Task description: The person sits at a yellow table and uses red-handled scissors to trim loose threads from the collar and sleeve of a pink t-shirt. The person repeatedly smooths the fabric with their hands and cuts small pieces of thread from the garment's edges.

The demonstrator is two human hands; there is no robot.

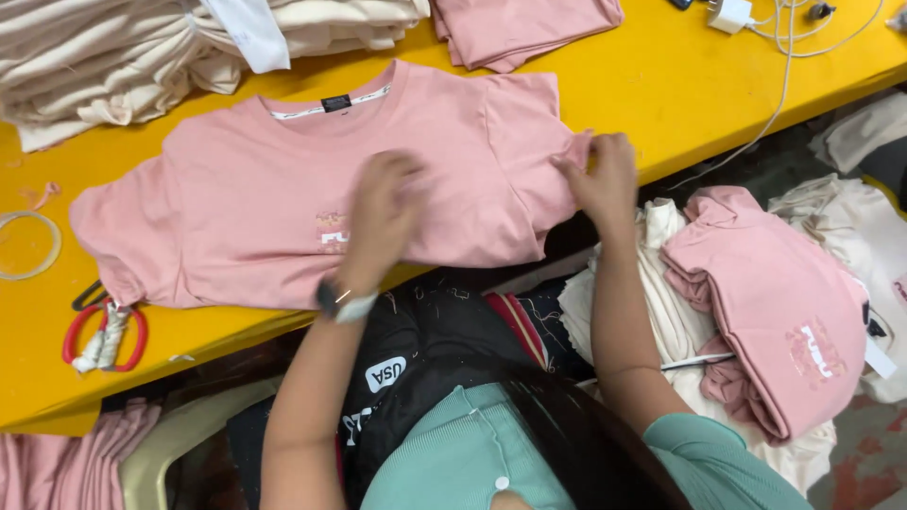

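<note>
A pink T-shirt (pixel 236 179) lies spread face up across the yellow table (pixel 680 85), collar toward the far side. My left hand (pixel 383 212) presses down on the shirt's chest, just right of a small printed patch, fingers bent into the cloth. My right hand (pixel 600 175) pinches the edge of the shirt's right sleeve at the table's near edge. A watch sits on my left wrist.
Folded cream garments (pixel 104 57) are stacked at the far left, folded pink ones (pixel 520 28) at the far middle. Red-handled scissors (pixel 104 335) and a tape ring (pixel 26 246) lie at the left. A white charger and cable (pixel 756 28) sit far right. More pink and cream shirts (pixel 784 321) are piled beside me.
</note>
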